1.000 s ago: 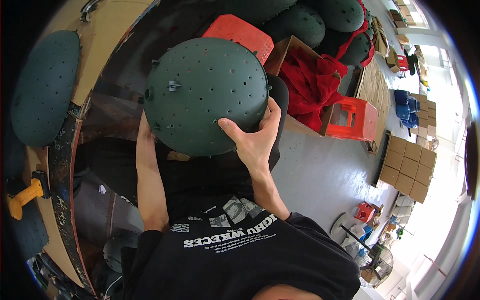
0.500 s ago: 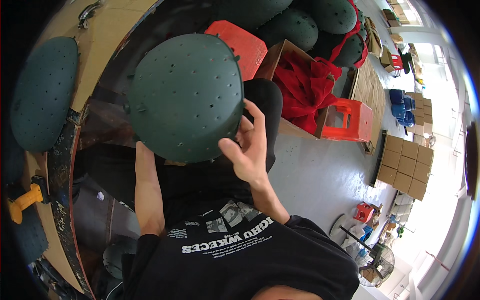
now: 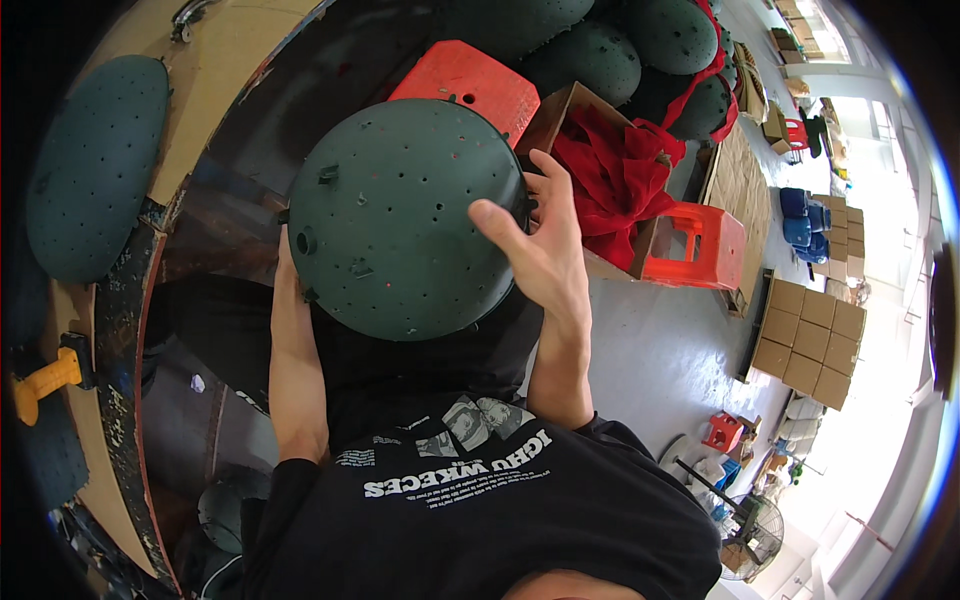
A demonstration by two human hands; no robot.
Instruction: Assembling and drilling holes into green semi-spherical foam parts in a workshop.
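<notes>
Dark green and dotted with small holes, a large rounded shell (image 3: 400,215) sits between the two hands, above the person's black trousers (image 3: 215,320). The left hand (image 3: 287,262) is at the shell's left side, its fingers hidden behind it, so how they grip cannot be told. The right hand (image 3: 547,255) is spread wide at the shell's right edge, thumb apart from the fingers; whether any fingertip touches cannot be told.

Just beyond the shell, partly covered by it, stands a red plastic stool (image 3: 465,80). Near its upper right, an open brown cardboard box (image 3: 550,118) holds crumpled red cloth (image 3: 615,170), with an orange-red plastic stool (image 3: 720,245) beside the box. Well to the shell's left, a similar green perforated piece (image 3: 97,170) lies on a tan tabletop (image 3: 210,80); a yellow-handled tool (image 3: 48,385) lies lower left. Stacked brown cartons (image 3: 812,335) stand far to its right.
</notes>
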